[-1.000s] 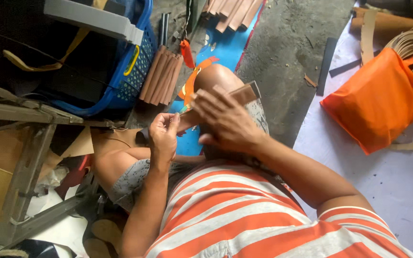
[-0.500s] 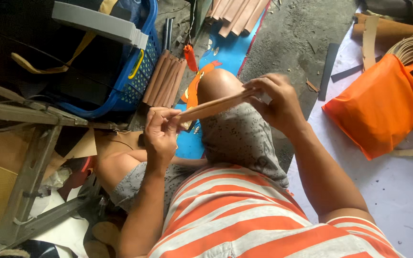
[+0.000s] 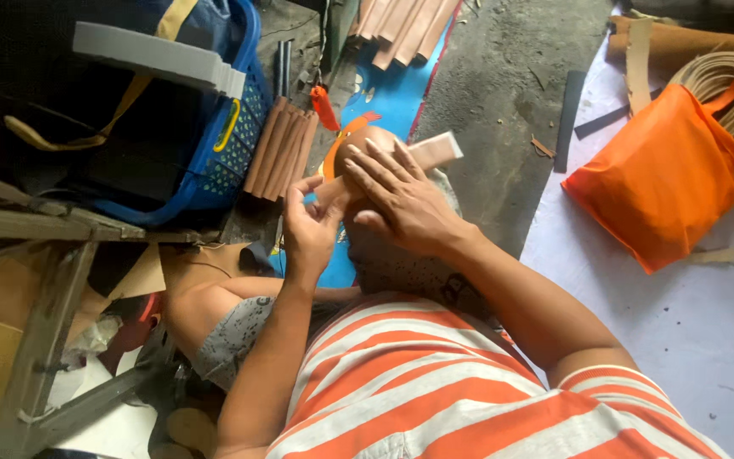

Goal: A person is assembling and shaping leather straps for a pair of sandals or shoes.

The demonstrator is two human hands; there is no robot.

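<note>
Head view: looking down over an orange-and-white striped shirt [image 3: 435, 391] at two hands working above a raised knee [image 3: 365, 140].
Strip [image 3: 436, 150]: tan, flat, leather-like; lying slantwise across the knee, upper end poking out beyond the right fingertips, lower end at the left hand; middle hidden under the right hand.
Left hand [image 3: 309, 234]: thumb and forefinger pressed together, pinching the strip's lower end.
Right hand [image 3: 401, 200]: fingers spread and laid flat on the strip, pressing it to the knee; no closed grip.
Mat [image 3: 401, 93]: blue, printed, under the knee, on grey floor.
Brown strips [image 3: 277, 149]: bundle lying side by side just left of the knee, against the basket.
Basket [image 3: 214, 136]: blue plastic, yellow handle, dark contents; grey foam slab [image 3: 158, 58] resting on top.
More strips [image 3: 405, 25]: fanned pile at the mat's far end.
Orange bag [image 3: 668, 174]: right, well apart from the hands, on a pale sheet [image 3: 681, 340]; tan coils showing at its top.
Wooden frame [image 3: 39, 280]: lower left.
</note>
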